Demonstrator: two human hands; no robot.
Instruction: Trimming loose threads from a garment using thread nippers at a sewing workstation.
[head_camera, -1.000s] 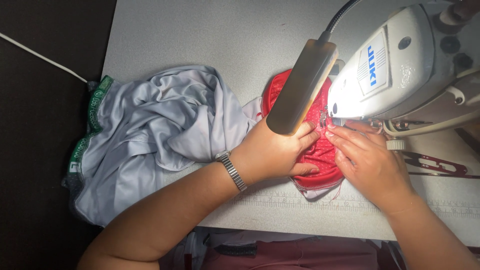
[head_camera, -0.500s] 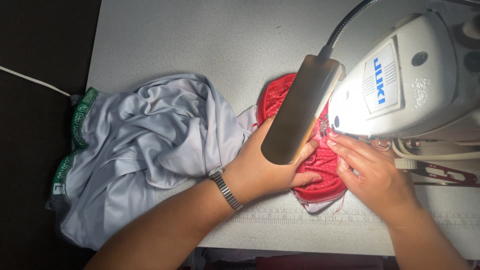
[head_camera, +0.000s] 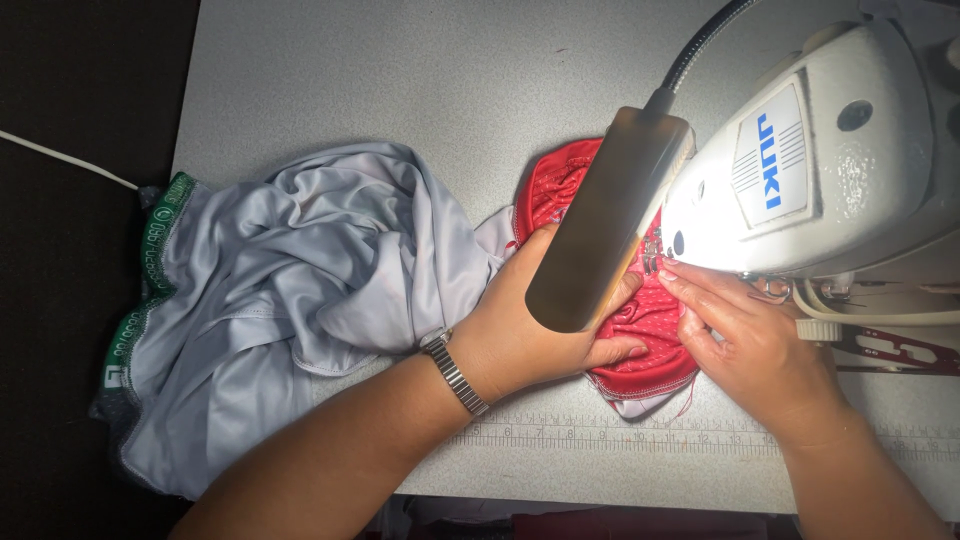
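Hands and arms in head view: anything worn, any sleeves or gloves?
Both forearms are bare, no sleeves in view, no gloves. The left hand has a metal link-band wristwatch on its wrist. The right hand shows nothing on its wrist and no rings.

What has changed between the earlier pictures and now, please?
Very little. The left hand and the right hand keep pressing the red fabric flat under the sewing machine; nothing was taken hold of or let go. The camera shifted a little. The grey garment stays bunched on the table.
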